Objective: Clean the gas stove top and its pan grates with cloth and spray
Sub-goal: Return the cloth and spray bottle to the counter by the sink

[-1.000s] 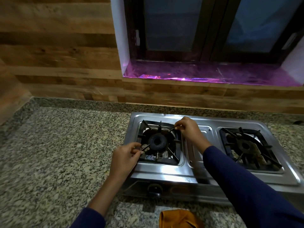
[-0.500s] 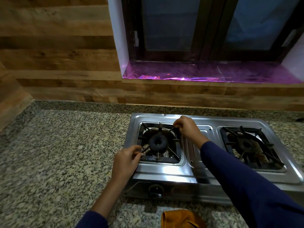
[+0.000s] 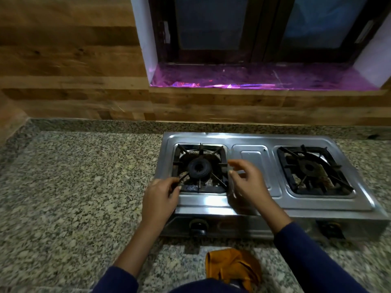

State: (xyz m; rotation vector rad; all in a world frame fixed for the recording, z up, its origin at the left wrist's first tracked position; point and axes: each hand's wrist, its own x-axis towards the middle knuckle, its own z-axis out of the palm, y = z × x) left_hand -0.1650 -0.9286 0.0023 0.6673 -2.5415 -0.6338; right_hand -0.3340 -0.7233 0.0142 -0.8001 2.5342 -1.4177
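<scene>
Two-burner steel gas stove (image 3: 254,205) on granite table (image 3: 74,187), under window sill (image 3: 254,78); left pan grate (image 3: 200,168) seated over left burner (image 3: 199,168), right pan grate (image 3: 313,171) over right burner; left hand (image 3: 161,196) pinching front-left corner of left pan grate; right hand (image 3: 246,179) blurred, fingers loosely spread, grasping nothing, just beside grate's right edge; orange cloth (image 3: 232,267) crumpled on table near stove front.
</scene>
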